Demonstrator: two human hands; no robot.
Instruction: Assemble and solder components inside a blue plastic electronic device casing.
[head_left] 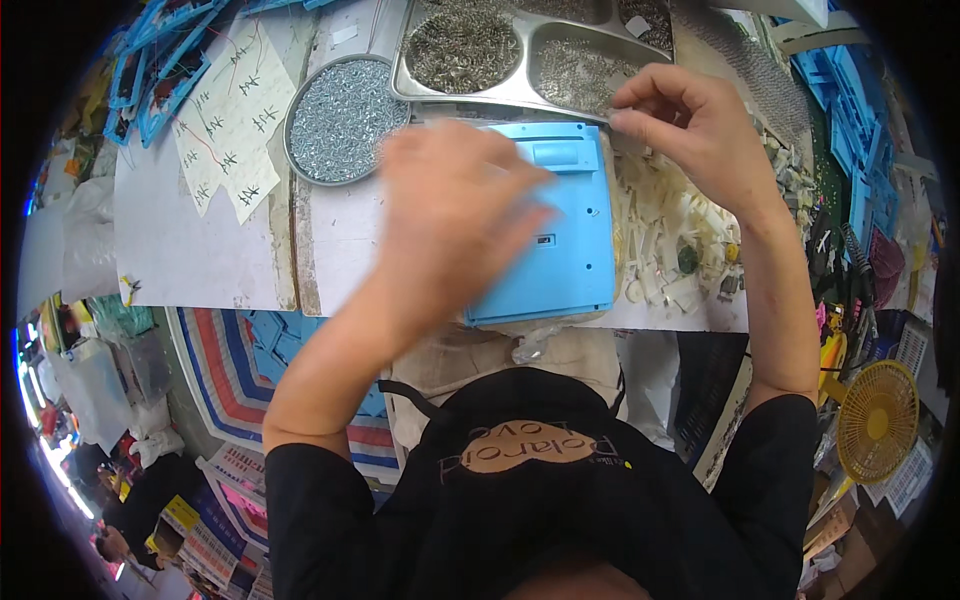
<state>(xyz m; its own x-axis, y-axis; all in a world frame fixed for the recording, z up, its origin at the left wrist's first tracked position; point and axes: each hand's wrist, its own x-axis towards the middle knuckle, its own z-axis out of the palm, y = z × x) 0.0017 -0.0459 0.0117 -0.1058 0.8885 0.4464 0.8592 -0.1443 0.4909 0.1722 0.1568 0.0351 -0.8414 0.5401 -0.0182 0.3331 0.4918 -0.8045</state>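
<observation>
A light blue plastic housing (560,225) lies on the table edge in front of me, with a raised part at its far end and a small dark slot in its middle. My left hand (450,215) is over its left side, smeared by motion, so its fingers do not show clearly. Beyond the housing's far right corner, my right hand (690,125) has thumb and index finger brought together by the corner of a metal compartment tray (480,98). Anything in that pinch is too small to tell. Small metal pieces fill the tray's compartments.
Left of the housing stands a round dish (288,140) of small silver screws. A paper sheet (240,120) with small wired parts lies farther left. Pale plastic bits (670,235) are heaped to the right. Blue frames (850,150) stack far right, above a yellow fan (878,422).
</observation>
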